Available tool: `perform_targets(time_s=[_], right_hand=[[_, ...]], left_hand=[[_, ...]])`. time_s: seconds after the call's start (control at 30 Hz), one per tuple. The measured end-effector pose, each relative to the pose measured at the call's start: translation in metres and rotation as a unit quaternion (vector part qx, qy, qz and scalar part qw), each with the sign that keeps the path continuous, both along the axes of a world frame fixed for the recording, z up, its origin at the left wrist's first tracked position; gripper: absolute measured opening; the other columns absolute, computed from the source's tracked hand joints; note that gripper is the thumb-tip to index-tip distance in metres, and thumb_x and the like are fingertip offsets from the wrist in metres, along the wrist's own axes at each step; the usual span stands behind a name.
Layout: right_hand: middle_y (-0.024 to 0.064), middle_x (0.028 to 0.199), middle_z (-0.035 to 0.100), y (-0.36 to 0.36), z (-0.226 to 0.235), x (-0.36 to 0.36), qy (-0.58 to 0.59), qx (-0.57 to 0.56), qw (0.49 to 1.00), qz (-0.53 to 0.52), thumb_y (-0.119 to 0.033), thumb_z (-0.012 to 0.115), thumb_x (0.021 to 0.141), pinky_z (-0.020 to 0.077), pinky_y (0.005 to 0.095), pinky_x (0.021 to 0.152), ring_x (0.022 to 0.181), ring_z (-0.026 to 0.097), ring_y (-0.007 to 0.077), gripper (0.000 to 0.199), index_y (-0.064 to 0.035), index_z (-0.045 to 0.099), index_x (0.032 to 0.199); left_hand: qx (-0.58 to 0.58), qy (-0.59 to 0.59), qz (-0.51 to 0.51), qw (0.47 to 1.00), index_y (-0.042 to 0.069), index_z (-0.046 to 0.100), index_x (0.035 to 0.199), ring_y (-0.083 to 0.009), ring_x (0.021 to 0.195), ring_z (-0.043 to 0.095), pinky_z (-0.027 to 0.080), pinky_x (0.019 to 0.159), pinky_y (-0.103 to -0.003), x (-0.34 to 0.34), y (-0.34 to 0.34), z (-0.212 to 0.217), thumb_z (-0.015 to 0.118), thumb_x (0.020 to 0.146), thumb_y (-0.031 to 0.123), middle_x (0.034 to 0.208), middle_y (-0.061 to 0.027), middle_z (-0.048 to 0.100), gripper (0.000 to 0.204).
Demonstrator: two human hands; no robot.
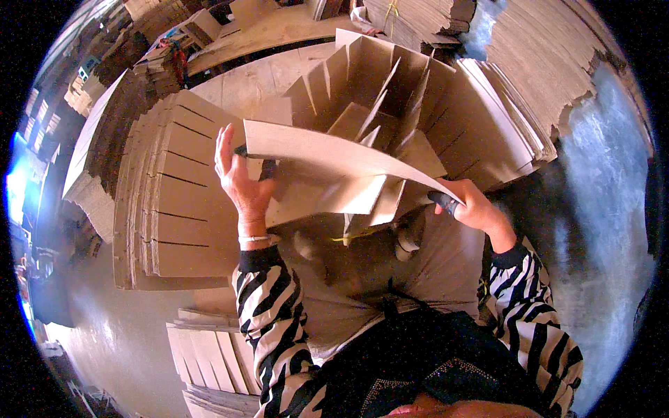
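Brown cardboard is all around the person, and one long strip (327,150) of it is up in front of the body, between the two hands. It bends in a soft curve. The right hand (477,207) pinches the strip's right end, with a thumb in a black cover (446,203) on the near side and fingers tucked behind. The left hand (245,182) is at the other end, with some fingers pointing up and the thumb apart from them. It is hard to see there, so one cannot tell if that hand is closed tight on the strip.

Short cross pieces (359,195) stick out under the strip on the near side. More thin pieces (380,104) stand up on the far side. So the job looks partly done: some pieces seem to be joined in a criss-cross way. It is too hidden to tell if each one is pushed all the way in.

Lots of card looks not yet used. A big stack with slits (185,181) leans on the left, more slit sheets (481,125) stand on the right, and a smaller pile (209,359) sits low on the left, near the striped sleeve (272,313).
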State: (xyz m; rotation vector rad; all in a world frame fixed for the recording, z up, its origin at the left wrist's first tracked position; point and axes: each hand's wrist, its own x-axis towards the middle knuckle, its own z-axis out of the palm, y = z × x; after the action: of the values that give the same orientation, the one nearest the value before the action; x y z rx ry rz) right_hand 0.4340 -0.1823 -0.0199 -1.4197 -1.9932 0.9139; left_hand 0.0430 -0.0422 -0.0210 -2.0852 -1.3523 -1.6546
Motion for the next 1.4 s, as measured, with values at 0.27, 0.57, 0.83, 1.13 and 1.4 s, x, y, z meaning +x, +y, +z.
perform_targets(time_s=[0.27,0.57,0.83,1.13,1.4], right_hand=[[0.0088,0.076,0.067,-0.001,-0.018,0.002,-0.065,0.024,0.997,-0.033,-0.004,0.047,0.085,0.0503,0.0331,0.068,0.071,0.066,0.0196,0.035,-0.007,0.063,0.116],[0.0033,0.068,0.062,-0.006,0.001,-0.001,0.026,0.005,0.999,-0.023,-0.01,0.051,0.094,0.0467,0.0282,0.063,0.064,0.059,0.0114,0.023,-0.0005,0.063,0.11],[0.0038,0.071,0.062,-0.016,0.022,-0.012,0.036,-0.075,0.995,-0.057,-0.008,0.054,0.092,0.0474,0.0278,0.063,0.063,0.057,0.0103,0.023,-0.0003,0.063,0.112],[0.0062,0.068,0.063,-0.014,0.044,-0.013,-0.065,0.086,0.994,-0.004,0.0,0.055,0.083,0.0477,0.0277,0.056,0.06,0.059,0.0105,0.014,0.0004,0.066,0.091],[0.0026,0.065,0.06,-0.011,0.043,-0.008,-0.021,0.022,0.998,-0.059,-0.002,0.055,0.087,0.0471,0.026,0.055,0.058,0.058,0.0095,0.012,0.0014,0.066,0.092]], left_hand=[[-0.242,-0.402,-0.299,0.831,-0.003,0.048,0.132,-0.0184,0.11,0.055,0.043,0.095,-0.029,-0.004,0.015,-0.06,0.049,0.088,0.006,0.117,-0.0102,0.059,0.044],[-0.396,-0.509,-0.417,0.641,-0.002,0.061,0.115,-0.0193,0.104,0.059,0.044,0.095,-0.033,-0.035,0.001,-0.049,0.048,0.094,0.026,0.111,-0.011,0.065,0.037],[-0.386,-0.323,-0.293,0.813,-0.001,0.057,0.122,-0.0202,0.105,0.061,0.05,0.089,-0.036,-0.019,-0.015,-0.091,0.053,0.087,-0.003,0.114,-0.0109,0.065,0.035],[-0.298,-0.467,-0.216,0.804,-0.002,0.042,0.136,-0.0214,0.103,0.061,0.053,0.079,-0.031,-0.007,-0.018,-0.054,0.041,0.069,-0.02,0.129,-0.0179,0.05,0.069],[-0.227,-0.227,-0.206,0.925,0.001,0.061,0.117,-0.0273,0.129,0.046,0.043,0.103,-0.04,-0.02,-0.012,-0.033,0.066,0.069,-0.014,0.143,-0.0086,0.045,0.051]])
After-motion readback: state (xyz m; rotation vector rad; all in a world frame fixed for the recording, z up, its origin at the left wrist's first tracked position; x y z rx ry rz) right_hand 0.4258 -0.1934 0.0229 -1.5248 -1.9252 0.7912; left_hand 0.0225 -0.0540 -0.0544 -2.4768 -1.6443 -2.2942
